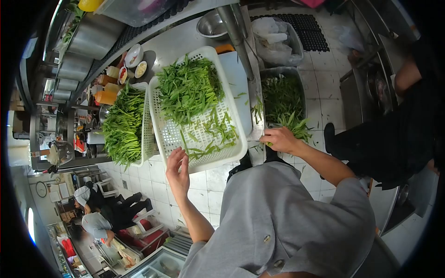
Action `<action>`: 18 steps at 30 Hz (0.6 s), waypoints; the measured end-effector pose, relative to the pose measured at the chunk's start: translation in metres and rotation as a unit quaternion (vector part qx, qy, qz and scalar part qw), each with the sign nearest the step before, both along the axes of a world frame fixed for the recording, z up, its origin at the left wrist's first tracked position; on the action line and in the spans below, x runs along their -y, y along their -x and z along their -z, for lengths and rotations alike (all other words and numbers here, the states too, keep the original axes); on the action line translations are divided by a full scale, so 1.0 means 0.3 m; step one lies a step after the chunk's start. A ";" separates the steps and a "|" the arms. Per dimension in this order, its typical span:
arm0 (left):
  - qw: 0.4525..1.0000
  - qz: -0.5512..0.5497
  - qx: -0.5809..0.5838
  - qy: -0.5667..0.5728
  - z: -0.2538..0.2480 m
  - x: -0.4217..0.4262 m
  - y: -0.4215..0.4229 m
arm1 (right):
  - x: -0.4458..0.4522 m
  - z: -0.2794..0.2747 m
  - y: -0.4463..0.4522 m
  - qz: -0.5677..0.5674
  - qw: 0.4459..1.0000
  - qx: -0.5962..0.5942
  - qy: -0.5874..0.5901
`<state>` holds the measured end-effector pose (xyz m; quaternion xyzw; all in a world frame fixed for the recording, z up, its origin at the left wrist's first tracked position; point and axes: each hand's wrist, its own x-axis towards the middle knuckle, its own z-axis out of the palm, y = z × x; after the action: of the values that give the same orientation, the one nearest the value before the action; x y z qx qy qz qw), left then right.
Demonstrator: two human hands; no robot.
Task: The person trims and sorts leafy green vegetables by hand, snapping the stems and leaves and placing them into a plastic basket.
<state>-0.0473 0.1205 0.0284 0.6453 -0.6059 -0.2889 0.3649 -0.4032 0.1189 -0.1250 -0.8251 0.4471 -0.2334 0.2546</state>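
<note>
A white perforated basket (234, 99) holds a pile of cut leafy greens (190, 88), with loose leaves scattered over its near part. My left hand (178, 169) is at the basket's near left corner, its fingers apart and nothing seen in it. To the right, my right hand (280, 139) is closed at the counter's corner, beside a bunch of long leaves (294, 126) above a grey bin (303, 92) of greens. Whatever its fingers hold is too small to make out. A second basket (147, 139) of long-stemmed greens (125, 125) stands on the left.
A white cutting board (236, 76) lies behind the basket, near a metal bowl (213, 24). Small bowls (140, 69) and sauce bottles (105, 97) stand at the left. A bin with plastic bags (273, 39) is at the back. One person (384, 139) stands right; two others are lower left.
</note>
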 end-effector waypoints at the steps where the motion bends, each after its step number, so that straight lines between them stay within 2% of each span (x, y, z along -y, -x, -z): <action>1: 1.000 -0.002 0.002 0.000 0.001 -0.006 -0.003 | 0.008 0.000 -0.004 -0.002 1.000 0.003 0.002; 4: 1.000 -0.013 0.007 0.004 -0.006 -0.023 -0.005 | 0.023 -0.028 -0.014 0.043 0.996 0.071 -0.009; 6: 1.000 -0.015 0.005 0.015 0.006 -0.032 -0.017 | 0.054 -0.050 -0.026 0.116 0.990 0.075 -0.007; 11: 1.000 -0.020 -0.004 0.011 0.013 -0.035 -0.019 | 0.145 -0.024 -0.068 0.185 0.982 0.022 -0.028; 17: 1.000 -0.021 0.000 0.014 0.009 -0.033 -0.018 | 0.255 -0.022 -0.070 0.391 0.917 0.080 0.002; 18: 1.000 -0.023 -0.002 0.013 0.008 -0.034 -0.018 | 0.255 -0.046 -0.074 0.369 0.926 0.079 -0.006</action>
<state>-0.0419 0.1307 0.0260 0.6536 -0.5936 -0.2744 0.3809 -0.3812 0.0424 -0.1111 -0.5792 0.6995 -0.3728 0.1904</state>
